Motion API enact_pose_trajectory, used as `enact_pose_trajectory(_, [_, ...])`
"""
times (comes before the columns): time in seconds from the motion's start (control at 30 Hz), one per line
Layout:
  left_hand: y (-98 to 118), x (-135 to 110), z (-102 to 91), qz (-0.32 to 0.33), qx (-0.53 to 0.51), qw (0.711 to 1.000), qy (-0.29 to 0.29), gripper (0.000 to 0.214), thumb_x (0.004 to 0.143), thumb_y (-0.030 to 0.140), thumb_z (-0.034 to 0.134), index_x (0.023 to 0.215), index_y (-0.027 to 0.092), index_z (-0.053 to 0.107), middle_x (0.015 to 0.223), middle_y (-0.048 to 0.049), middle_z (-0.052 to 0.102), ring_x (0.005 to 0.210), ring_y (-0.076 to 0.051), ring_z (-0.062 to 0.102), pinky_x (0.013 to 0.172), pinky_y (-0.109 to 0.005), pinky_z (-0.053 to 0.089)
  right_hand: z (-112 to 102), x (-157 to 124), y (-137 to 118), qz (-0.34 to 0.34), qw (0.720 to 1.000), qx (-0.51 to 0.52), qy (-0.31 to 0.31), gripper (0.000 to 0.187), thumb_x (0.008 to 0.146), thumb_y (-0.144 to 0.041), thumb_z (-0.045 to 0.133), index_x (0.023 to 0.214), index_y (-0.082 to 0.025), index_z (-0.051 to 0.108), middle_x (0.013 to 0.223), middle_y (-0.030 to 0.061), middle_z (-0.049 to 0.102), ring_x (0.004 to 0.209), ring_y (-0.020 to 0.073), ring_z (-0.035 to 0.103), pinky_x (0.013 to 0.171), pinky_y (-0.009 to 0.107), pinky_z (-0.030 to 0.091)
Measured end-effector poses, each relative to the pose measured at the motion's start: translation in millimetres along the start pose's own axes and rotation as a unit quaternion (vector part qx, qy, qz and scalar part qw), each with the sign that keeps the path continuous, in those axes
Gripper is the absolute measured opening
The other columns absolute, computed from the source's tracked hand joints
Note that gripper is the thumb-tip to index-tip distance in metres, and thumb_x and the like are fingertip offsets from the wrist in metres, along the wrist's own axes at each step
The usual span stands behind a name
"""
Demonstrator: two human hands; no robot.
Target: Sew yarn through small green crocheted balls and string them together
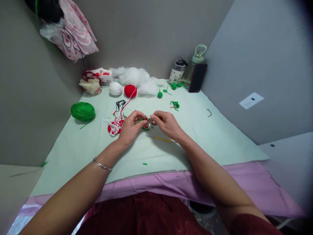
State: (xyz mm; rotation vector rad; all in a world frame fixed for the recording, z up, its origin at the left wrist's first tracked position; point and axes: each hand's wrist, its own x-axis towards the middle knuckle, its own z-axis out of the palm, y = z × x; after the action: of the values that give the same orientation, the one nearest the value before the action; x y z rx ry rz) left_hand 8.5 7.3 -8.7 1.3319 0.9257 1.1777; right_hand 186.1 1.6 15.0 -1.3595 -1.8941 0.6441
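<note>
Nearest the camera, a silver bangle (101, 164) is worn on the left wrist. Just short of the small green and red crochet piece (144, 121), a yellow-handled crochet hook (162, 139) is left lying on the pale green cloth (207, 140), untouched. The crochet piece itself is held low over the middle of the cloth. It is pinched on its left side by the closed fingers of the left hand (130, 128). The fingertips of the right hand (166, 123) are drawn together at its right edge; whether yarn or the piece is gripped there cannot be told. A red and white yarn tangle (114, 126) is seen just left of the piece, and a green yarn ball (82, 111) farther left. Beyond the piece, a red ball (130, 90) and white stuffing (135, 76) are set.
</note>
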Motion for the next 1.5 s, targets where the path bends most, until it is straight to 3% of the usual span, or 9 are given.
enact_pose_trajectory(0.1, [4, 1, -2.1, -0.021, -0.043, 0.998, -0.043, 0.025, 0.076, 0.028, 0.078, 0.091, 0.018, 0.061, 0.082, 0.0018, 0.065, 0.073, -0.015, 0.069, 0.074, -0.03, 0.058, -11, 3, 7, 0.028, 0.994, 0.1, 0.028, 0.02, 0.088, -0.026, 0.054, 0.097, -0.016, 0.069, 0.088, 0.0048, 0.07, 0.065, 0.0121, 0.052, 0.063, 0.026, 0.041])
enact_pose_trajectory(0.23, [9, 0, -4.4, -0.051, -0.085, 0.988, -0.118, 0.025, 0.078, 0.029, 0.079, 0.093, 0.018, 0.063, 0.084, 0.0013, 0.066, 0.073, -0.012, 0.068, 0.077, -0.029, 0.058, -14, 3, 9, 0.042, 0.957, 0.263, -0.119, 0.056, 0.077, -0.02, 0.064, 0.133, -0.021, 0.057, 0.118, 0.0084, 0.07, 0.069, 0.0114, 0.06, 0.06, 0.026, 0.046])
enact_pose_trajectory(0.33, [12, 0, -7.6, -0.068, -0.089, 0.982, -0.154, 0.025, 0.08, 0.03, 0.079, 0.095, 0.018, 0.063, 0.084, 0.0009, 0.067, 0.073, -0.012, 0.068, 0.074, -0.028, 0.056, -9, 3, 7, 0.049, 0.947, 0.279, -0.149, 0.034, 0.078, -0.024, 0.065, 0.111, -0.015, 0.068, 0.082, 0.0032, 0.071, 0.065, 0.0119, 0.058, 0.06, 0.025, 0.044])
enact_pose_trajectory(0.47, [13, 3, -12.9, -0.067, -0.06, 0.981, -0.169, 0.024, 0.08, 0.031, 0.079, 0.096, 0.018, 0.064, 0.084, 0.0009, 0.065, 0.073, -0.013, 0.068, 0.075, -0.029, 0.056, -12, 4, 4, 0.073, 0.961, 0.263, -0.037, 0.012, 0.078, -0.025, 0.066, 0.082, -0.015, 0.068, 0.07, -0.0002, 0.064, 0.059, 0.0097, 0.053, 0.057, 0.024, 0.042])
enact_pose_trajectory(0.57, [11, 5, -14.4, -0.042, -0.027, 0.989, -0.137, 0.022, 0.081, 0.03, 0.076, 0.094, 0.018, 0.064, 0.085, -0.0002, 0.066, 0.074, -0.014, 0.067, 0.076, -0.03, 0.055, -23, 1, -1, 0.066, 0.956, 0.283, -0.031, 0.014, 0.08, -0.028, 0.068, 0.085, -0.015, 0.069, 0.072, -0.0004, 0.065, 0.057, 0.0084, 0.05, 0.054, 0.023, 0.039])
enact_pose_trajectory(0.73, [6, 5, -12.3, 0.059, 0.053, 0.997, -0.008, 0.013, 0.081, 0.022, 0.072, 0.09, 0.018, 0.063, 0.087, 0.0002, 0.065, 0.08, -0.013, 0.064, 0.075, -0.026, 0.05, -29, -5, -6, 0.039, 0.944, 0.262, -0.195, 0.035, 0.089, -0.046, 0.066, 0.077, -0.014, 0.067, 0.061, -0.0018, 0.055, 0.056, 0.0085, 0.045, 0.054, 0.024, 0.034])
enact_pose_trajectory(0.97, [-1, 2, -9.5, 0.14, 0.122, 0.982, 0.022, 0.009, 0.085, 0.02, 0.068, 0.094, 0.019, 0.066, 0.094, -0.0016, 0.067, 0.089, -0.015, 0.065, 0.08, -0.027, 0.051, -4, -2, -4, 0.036, 0.958, 0.229, -0.167, 0.036, 0.089, -0.044, 0.064, 0.069, -0.015, 0.058, 0.061, -0.0035, 0.051, 0.057, 0.0081, 0.04, 0.056, 0.025, 0.029])
enact_pose_trajectory(1.3, [6, -1, -2.9, 0.039, 0.019, 0.998, -0.036, 0.014, 0.078, 0.024, 0.073, 0.088, 0.018, 0.066, 0.083, 0.0, 0.067, 0.078, -0.015, 0.063, 0.075, -0.027, 0.049, -15, 2, 4, 0.063, 0.945, 0.262, -0.184, 0.043, 0.086, -0.055, 0.065, 0.073, -0.014, 0.064, 0.059, -0.0031, 0.051, 0.054, 0.0085, 0.038, 0.054, 0.026, 0.027])
enact_pose_trajectory(1.5, [6, -1, -1.5, -0.011, -0.034, 0.996, -0.086, 0.018, 0.077, 0.025, 0.074, 0.091, 0.018, 0.066, 0.085, 0.0011, 0.065, 0.076, -0.013, 0.063, 0.075, -0.026, 0.049, -18, 7, 12, 0.131, 0.927, 0.331, -0.115, 0.038, 0.075, -0.05, 0.078, 0.083, -0.015, 0.07, 0.058, -0.0049, 0.05, 0.053, 0.0075, 0.035, 0.052, 0.025, 0.025])
